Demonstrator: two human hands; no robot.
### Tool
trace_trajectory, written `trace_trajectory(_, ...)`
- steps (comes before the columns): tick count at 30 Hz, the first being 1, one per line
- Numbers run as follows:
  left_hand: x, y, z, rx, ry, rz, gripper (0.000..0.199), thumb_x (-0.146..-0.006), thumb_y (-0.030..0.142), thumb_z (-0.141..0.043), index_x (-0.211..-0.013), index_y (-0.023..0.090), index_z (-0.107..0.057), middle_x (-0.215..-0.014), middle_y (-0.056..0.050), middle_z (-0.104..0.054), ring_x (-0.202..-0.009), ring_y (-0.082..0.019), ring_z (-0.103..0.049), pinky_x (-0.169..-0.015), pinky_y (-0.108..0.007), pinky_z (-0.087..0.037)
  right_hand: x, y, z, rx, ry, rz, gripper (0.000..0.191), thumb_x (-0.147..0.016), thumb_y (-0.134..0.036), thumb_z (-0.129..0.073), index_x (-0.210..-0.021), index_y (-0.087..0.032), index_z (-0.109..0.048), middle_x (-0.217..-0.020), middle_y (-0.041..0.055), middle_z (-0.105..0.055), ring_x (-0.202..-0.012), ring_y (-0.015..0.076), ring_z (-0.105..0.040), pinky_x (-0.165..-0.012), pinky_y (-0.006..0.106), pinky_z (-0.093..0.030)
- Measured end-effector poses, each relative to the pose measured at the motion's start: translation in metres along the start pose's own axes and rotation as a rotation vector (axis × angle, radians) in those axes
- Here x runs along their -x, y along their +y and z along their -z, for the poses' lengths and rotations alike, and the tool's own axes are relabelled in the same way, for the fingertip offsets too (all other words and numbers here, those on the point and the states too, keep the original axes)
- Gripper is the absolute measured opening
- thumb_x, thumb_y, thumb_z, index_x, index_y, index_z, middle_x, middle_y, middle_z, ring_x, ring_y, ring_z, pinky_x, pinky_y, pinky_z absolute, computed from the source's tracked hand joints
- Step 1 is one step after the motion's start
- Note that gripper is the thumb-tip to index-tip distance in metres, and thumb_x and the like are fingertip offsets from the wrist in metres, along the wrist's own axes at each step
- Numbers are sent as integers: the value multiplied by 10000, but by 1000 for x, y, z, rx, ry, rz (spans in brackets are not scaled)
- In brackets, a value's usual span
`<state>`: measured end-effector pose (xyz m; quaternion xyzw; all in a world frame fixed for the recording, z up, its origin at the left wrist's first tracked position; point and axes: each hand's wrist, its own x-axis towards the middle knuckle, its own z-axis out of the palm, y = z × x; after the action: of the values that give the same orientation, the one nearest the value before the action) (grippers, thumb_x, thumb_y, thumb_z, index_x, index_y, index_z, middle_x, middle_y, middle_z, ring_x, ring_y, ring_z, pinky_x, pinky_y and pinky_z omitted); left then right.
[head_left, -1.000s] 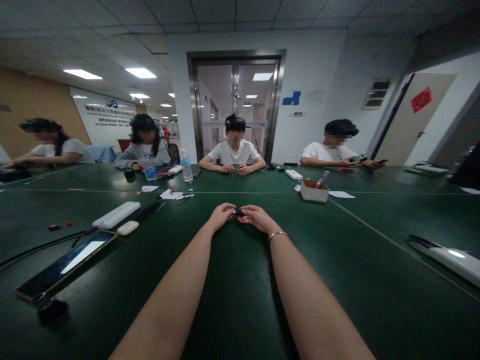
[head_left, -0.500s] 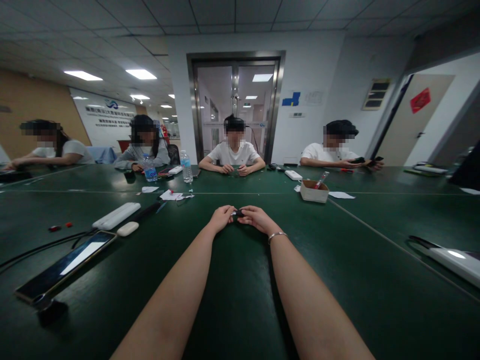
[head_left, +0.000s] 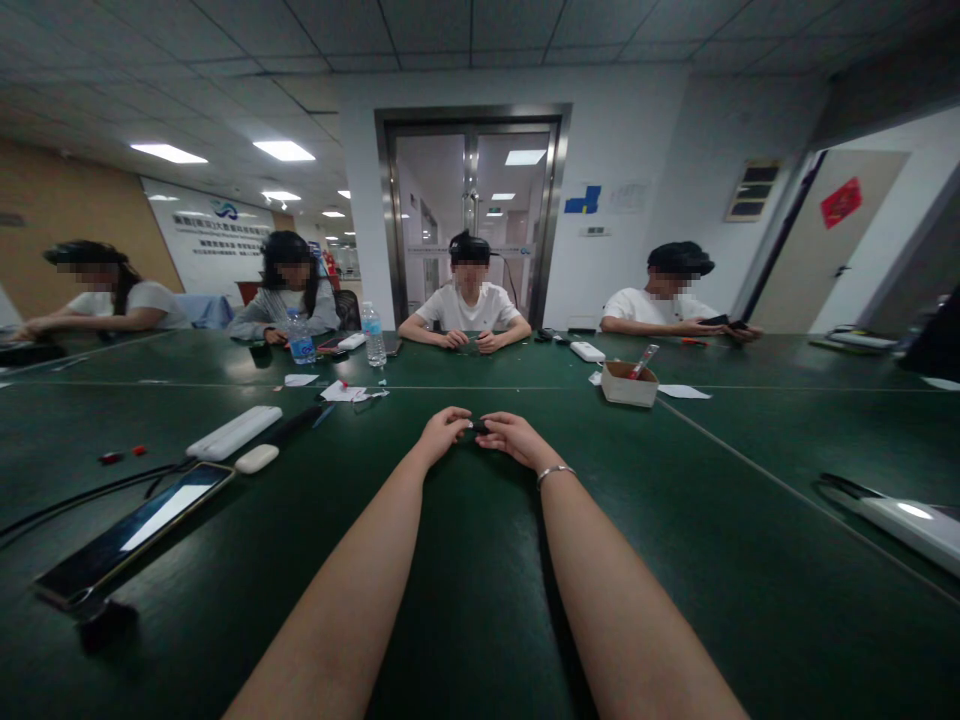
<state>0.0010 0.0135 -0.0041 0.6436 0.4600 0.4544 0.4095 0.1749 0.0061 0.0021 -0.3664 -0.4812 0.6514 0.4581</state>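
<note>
Above the middle of the green table [head_left: 480, 560], my right hand [head_left: 510, 437] is closed on a small black object [head_left: 478, 427] with a pale end. It is too small for me to tell its kind. My left hand [head_left: 445, 433] is at the pale end, its thumb and fingers drawn together in a pinch. Whether these fingertips grip that end or some tiny separate piece is too small to make out. A bracelet [head_left: 555, 475] circles my right wrist.
To the left lie a phone [head_left: 135, 535], a white power bank [head_left: 234, 432], a white oval case [head_left: 256, 459] and a black cable [head_left: 90, 495]. Water bottles [head_left: 373, 335] and a small box [head_left: 629, 384] stand farther back. Several people sit across the table, one [head_left: 471, 305] directly opposite.
My left fingertips have shifted slightly up along the pale end of the black object, while my right hand has barely moved. At the far right, a person's hands have lowered slightly.
</note>
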Motion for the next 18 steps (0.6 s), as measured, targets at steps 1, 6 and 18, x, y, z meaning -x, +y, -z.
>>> trace_trajectory(1, 1, 1, 1, 9, -2, -1, 282, -720, 224, -561, -984, 139, -613, -783, -30, -588, -613, -90, -511, -518, -186, -389, 0, 0, 0, -2, -1, 0, 106, -842, -51, -528, -943, -81, -538, -753, 97, -669, -586, 146, -687, -591, 222, -576)
trace_trajectory(6, 1, 1, 1, 24, -15, -15, 266, -709, 192, -560, -958, 122, -622, -688, -16, -567, -597, -95, -504, -540, -206, -389, 2, -2, -1, -10, -9, -6, 105, -839, -47, -532, -939, -79, -531, -732, 94, -668, -567, 141, -683, -585, 216, -573)
trace_trajectory(18, -1, -5, -1, -67, -29, -15, 296, -796, 350, -480, -930, 132, -628, -652, -6, -552, -560, -92, -491, -530, -206, -396, 1, -1, -1, -9, 5, -10, 96, -815, -63, -569, -904, -89, -548, -737, 76, -653, -587, 150, -687, -605, 232, -578)
